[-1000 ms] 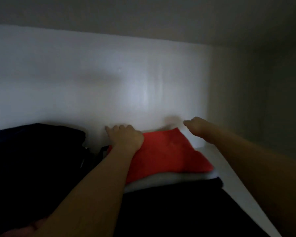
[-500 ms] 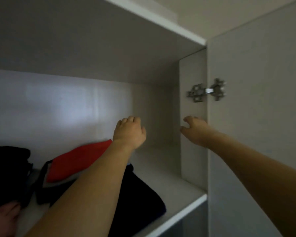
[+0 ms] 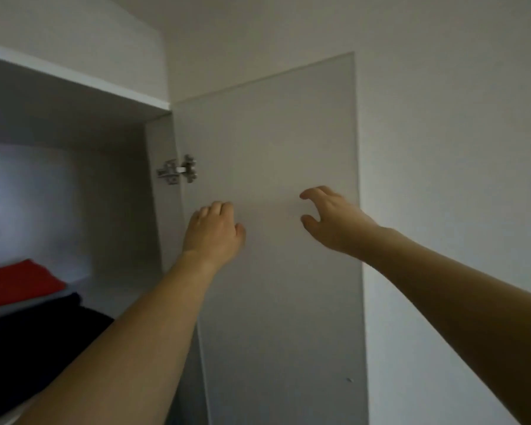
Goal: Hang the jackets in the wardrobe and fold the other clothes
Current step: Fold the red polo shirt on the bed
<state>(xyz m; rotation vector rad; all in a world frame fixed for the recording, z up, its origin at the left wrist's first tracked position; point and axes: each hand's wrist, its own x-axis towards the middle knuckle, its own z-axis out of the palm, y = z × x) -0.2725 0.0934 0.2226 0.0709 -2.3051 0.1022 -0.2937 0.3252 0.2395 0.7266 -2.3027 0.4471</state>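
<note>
While both hands are raised empty in front of the open wardrobe door [image 3: 273, 210], nothing is being gripped: the left hand [image 3: 213, 231] is loosely curled, the right hand [image 3: 334, 219] half spread. The folded red garment [image 3: 19, 280] and dark clothes [image 3: 37, 329] are stacked on the shelf, well left of the left hand. If the door gets swung carelessly, fingers could be nipped near the hinge [image 3: 178, 170]. Half a second back, the hands were reached inside the shelf.
</note>
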